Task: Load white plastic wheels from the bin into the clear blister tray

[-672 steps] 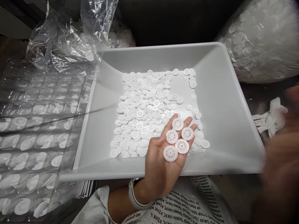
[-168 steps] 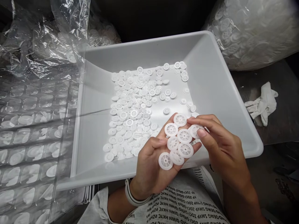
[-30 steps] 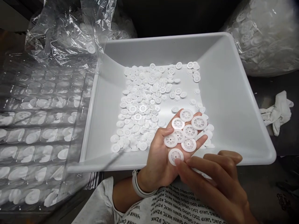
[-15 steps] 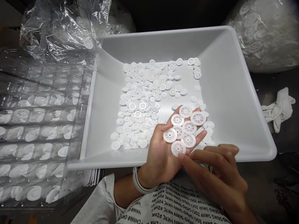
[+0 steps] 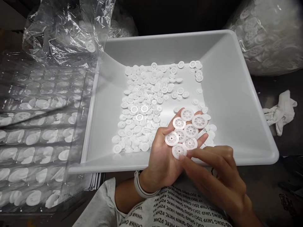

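Note:
My left hand (image 5: 163, 164) is held palm up over the near edge of a white plastic tray (image 5: 239, 104). Several small white spoked plastic wheels (image 5: 186, 130) lie in a cluster on its palm and fingers, with the thumb resting against one. My right hand (image 5: 213, 176) reaches in from the lower right, fingers spread, and its fingertips touch the nearest wheel (image 5: 179, 150) on the left palm. On the tray floor a heap of the same wheels (image 5: 146, 104) is spread out.
Stacked clear blister sheets with wheels in their pockets (image 5: 35, 126) lie left of the tray. A crumpled clear plastic bag (image 5: 63, 28) sits at the back left. At the back right is a bag full of wheels (image 5: 272, 31). A white glove (image 5: 280, 112) lies at the right.
Over the last second my right fingertips have pushed the nearest wheel up the left palm toward the others. Since 22 seconds ago, more wheels lie on the left hand.

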